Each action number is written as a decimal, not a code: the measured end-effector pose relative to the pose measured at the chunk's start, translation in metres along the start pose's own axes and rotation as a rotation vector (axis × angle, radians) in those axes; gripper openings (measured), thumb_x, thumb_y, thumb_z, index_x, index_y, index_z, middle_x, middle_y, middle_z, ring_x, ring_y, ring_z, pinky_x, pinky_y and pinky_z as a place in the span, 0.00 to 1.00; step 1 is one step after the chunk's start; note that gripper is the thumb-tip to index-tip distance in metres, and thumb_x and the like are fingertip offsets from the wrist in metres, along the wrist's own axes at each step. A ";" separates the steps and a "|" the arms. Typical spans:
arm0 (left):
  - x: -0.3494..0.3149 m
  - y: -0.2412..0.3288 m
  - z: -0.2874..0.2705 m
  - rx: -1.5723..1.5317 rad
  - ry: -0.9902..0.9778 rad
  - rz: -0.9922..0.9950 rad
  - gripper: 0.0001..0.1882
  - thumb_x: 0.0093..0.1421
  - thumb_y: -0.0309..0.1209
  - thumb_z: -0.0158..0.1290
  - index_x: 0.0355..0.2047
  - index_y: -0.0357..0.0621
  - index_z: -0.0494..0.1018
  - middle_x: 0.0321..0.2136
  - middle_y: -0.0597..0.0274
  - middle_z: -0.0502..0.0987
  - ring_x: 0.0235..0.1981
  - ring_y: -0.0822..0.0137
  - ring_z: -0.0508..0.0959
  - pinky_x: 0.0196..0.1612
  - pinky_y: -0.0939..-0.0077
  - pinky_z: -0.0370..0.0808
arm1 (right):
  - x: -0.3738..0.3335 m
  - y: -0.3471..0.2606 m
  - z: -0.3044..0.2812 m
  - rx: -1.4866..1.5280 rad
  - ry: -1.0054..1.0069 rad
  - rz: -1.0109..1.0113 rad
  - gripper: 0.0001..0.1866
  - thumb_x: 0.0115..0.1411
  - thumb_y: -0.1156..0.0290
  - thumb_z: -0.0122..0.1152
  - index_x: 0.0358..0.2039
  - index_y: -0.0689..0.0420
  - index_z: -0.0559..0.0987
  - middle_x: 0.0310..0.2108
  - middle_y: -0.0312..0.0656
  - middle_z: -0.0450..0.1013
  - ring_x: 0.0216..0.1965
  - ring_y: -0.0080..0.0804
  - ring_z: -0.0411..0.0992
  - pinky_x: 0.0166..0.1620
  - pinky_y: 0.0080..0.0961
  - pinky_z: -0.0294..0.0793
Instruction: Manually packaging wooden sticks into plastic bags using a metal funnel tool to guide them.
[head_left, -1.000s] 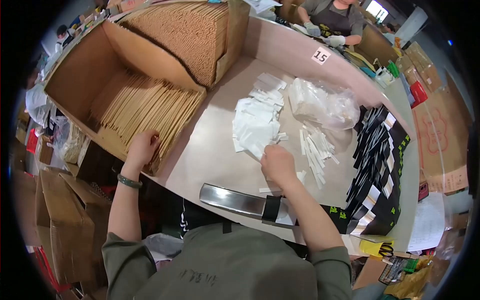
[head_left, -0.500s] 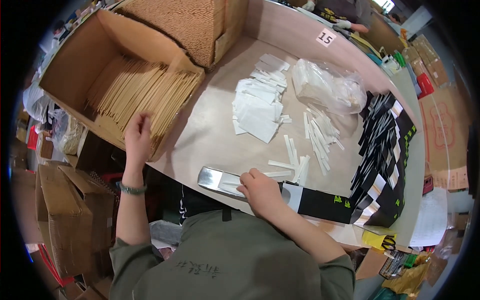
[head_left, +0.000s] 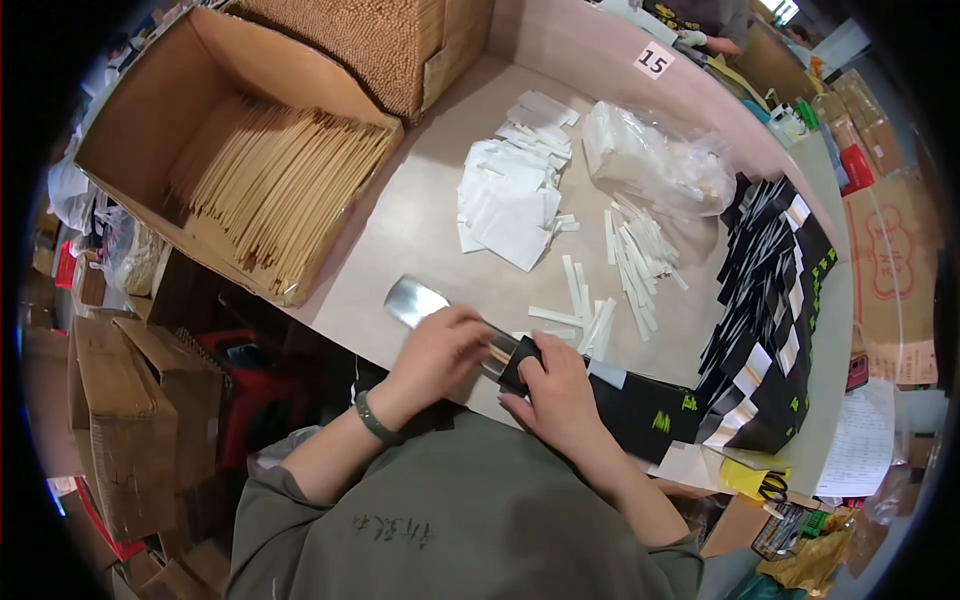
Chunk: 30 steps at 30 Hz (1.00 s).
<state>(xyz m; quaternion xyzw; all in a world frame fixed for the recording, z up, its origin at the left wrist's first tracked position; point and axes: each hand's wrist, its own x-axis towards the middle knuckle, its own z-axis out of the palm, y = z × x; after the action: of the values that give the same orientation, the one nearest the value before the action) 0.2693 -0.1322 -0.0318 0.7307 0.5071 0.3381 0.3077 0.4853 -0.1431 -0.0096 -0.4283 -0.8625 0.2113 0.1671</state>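
My left hand [head_left: 440,352], a little blurred, is closed on thin wooden chopsticks [head_left: 501,354], whose tan ends show at the mouth of a black paper sleeve [head_left: 512,372]. Its fingers lie over a shiny metal trough [head_left: 413,300] near the table's front edge. Beside it my right hand [head_left: 560,390] grips the sleeve, thumb and fingers on its open end. More black printed sleeves [head_left: 645,415] with white ends lie under and to the right of that hand. How deep the chopsticks sit is hidden by the fingers.
At the left, a cardboard box [head_left: 130,140] holds many chopsticks; another box [head_left: 430,75] of sticks stands behind. White paper packets [head_left: 505,205], narrow white strips [head_left: 635,265] and a clear plastic bag [head_left: 690,175] lie mid-table. Overlapping black sleeves [head_left: 745,290] line the right side.
My left hand has moved from the chopstick box to the metal trough, bringing chopsticks. My right hand has shifted right, off the trough and onto the black sleeve.
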 end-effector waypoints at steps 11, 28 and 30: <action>-0.004 0.032 -0.025 0.337 -0.076 0.137 0.42 0.44 0.34 0.71 0.59 0.40 0.65 0.47 0.50 0.71 0.50 0.53 0.71 0.55 0.57 0.69 | -0.003 -0.002 -0.018 -0.023 0.044 -0.058 0.20 0.43 0.74 0.66 0.41 0.56 0.76 0.49 0.54 0.68 0.50 0.53 0.68 0.53 0.44 0.68; 0.001 0.048 0.024 -0.449 -0.661 0.241 0.28 0.53 0.36 0.63 0.49 0.34 0.68 0.39 0.53 0.76 0.36 0.65 0.75 0.43 0.72 0.74 | -0.034 0.065 -0.036 -0.115 -0.263 -0.196 0.15 0.55 0.62 0.68 0.34 0.59 0.75 0.59 0.55 0.63 0.59 0.57 0.62 0.61 0.42 0.64; 0.005 0.051 0.013 -0.460 -0.807 -0.040 0.26 0.52 0.33 0.63 0.49 0.35 0.69 0.38 0.52 0.76 0.35 0.62 0.76 0.42 0.70 0.75 | -0.023 0.050 -0.041 -0.303 -0.099 -0.231 0.17 0.57 0.57 0.65 0.30 0.59 0.74 0.52 0.53 0.69 0.53 0.52 0.67 0.52 0.41 0.70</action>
<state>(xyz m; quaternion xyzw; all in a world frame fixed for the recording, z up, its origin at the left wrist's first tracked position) 0.3083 -0.1438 0.0018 0.7066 0.2727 0.1242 0.6410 0.5515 -0.1258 -0.0022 -0.3359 -0.9350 0.0791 0.0813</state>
